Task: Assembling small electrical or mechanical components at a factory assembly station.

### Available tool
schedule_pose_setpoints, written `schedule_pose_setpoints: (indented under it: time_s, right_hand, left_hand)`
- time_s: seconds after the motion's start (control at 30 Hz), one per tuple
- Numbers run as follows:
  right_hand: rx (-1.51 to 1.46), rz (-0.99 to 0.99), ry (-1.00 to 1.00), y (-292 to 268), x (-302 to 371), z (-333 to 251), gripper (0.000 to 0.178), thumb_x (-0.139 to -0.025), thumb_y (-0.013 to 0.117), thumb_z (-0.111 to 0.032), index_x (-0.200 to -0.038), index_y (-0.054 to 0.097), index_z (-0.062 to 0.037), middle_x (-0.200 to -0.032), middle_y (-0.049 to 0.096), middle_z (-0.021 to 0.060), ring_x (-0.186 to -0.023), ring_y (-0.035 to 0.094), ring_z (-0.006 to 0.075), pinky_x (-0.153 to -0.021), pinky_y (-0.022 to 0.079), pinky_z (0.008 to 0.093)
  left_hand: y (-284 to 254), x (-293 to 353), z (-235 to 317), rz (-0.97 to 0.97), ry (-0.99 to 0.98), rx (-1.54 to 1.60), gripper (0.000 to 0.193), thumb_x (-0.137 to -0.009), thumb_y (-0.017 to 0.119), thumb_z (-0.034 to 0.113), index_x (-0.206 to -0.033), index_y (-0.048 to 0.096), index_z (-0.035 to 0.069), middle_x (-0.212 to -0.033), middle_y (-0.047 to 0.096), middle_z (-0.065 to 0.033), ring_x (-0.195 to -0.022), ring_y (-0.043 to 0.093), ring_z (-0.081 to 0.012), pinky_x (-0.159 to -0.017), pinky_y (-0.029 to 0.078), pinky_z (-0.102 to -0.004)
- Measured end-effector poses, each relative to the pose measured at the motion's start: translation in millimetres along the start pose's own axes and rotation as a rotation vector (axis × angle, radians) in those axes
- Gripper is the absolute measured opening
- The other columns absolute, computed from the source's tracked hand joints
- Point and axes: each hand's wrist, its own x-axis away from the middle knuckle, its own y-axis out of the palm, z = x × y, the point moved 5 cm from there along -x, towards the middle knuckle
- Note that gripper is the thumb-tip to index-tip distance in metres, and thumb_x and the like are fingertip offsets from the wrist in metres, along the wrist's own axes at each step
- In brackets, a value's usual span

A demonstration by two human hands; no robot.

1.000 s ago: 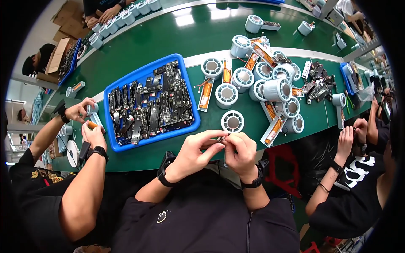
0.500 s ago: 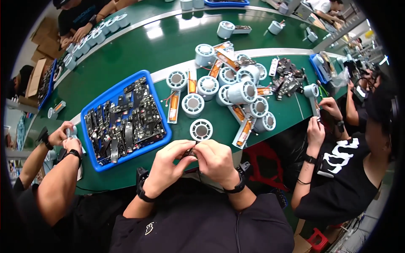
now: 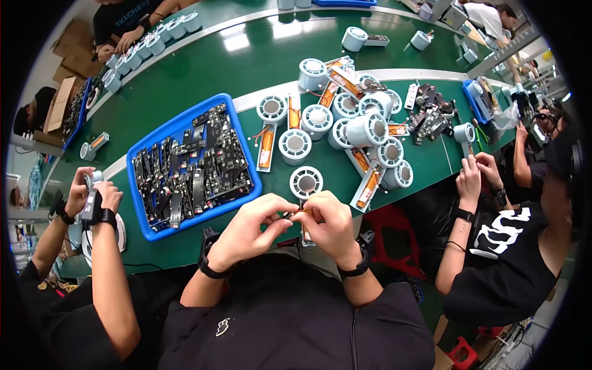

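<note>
Just beyond my hands lies a pale-blue round housing (image 3: 306,183) with a slotted ring and grey centre. Below it, a narrow tray with an orange battery (image 3: 306,237) shows partly beneath my right fingers. My left hand (image 3: 254,229) pinches a small dark part (image 3: 288,215), probably a bit of circuit board. My right hand (image 3: 332,227) is closed at the fingertips beside it, near a speck of red-orange; what it grips is too small to name. Both hands are nearly touching over the table's front edge.
A blue tray of circuit boards (image 3: 256,185) stands to the left. More housings with battery trays (image 3: 367,127) are heaped ahead and right, beside loose circuit boards (image 3: 433,114). Co-workers' hands work at left (image 3: 110,196) and right (image 3: 470,180). A red stool (image 3: 394,240) stands below the table.
The view has shifted, so the table's things sit further right. My fingertips have parted slightly, and the orange battery tray now shows beneath them.
</note>
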Motion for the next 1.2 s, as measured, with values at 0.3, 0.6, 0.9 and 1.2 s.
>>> schedule_pose_setpoints:
  time_s: [0.3,0.6,0.9,1.2]
  right_hand:
    - [0.245,-0.287,-0.092,-5,16,-16,0.030,-0.076,0.076,0.004,-0.103,0.077,-0.0100,-0.096,0.064,0.0078,-0.069,0.064,0.0223,-0.057,0.051,0.0325]
    - [0.406,-0.156,-0.251,0,20,-16,0.031,-0.069,0.078,-0.002,-0.097,0.081,-0.0153,-0.108,0.064,0.0070,-0.077,0.061,0.0191,-0.061,0.051,0.0311]
    - [0.524,-0.131,-0.252,32,-3,-30,0.008,-0.079,0.074,-0.008,-0.087,0.074,-0.0084,-0.115,0.064,0.0118,-0.089,0.065,0.0242,-0.070,0.055,0.0345]
    - [-0.122,0.029,0.017,4,-3,-8,0.012,-0.087,0.075,0.001,-0.098,0.077,-0.0024,-0.095,0.072,0.0100,-0.067,0.068,0.0175,-0.056,0.053,0.0297]
  left_hand:
    - [-5,0,-4,0.186,-0.048,-0.027,0.027,-0.100,0.059,-0.004,-0.127,0.063,-0.002,-0.108,0.065,-0.0100,-0.082,0.072,-0.0137,-0.068,0.058,-0.0256]
    - [1,-6,-3,0.221,-0.030,0.013,0.025,-0.101,0.060,-0.002,-0.126,0.063,-0.003,-0.106,0.066,-0.0090,-0.082,0.073,-0.0138,-0.070,0.060,-0.0252]
    - [-11,5,-19,0.381,0.005,-0.006,0.019,-0.099,0.064,-0.002,-0.118,0.065,-0.004,-0.092,0.069,-0.0070,-0.077,0.071,-0.0116,-0.067,0.057,-0.0234]
    - [-6,1,-8,0.301,0.032,-0.088,0.022,-0.093,0.068,-0.005,-0.116,0.066,-0.002,-0.099,0.070,-0.0104,-0.084,0.072,-0.0165,-0.073,0.057,-0.0273]
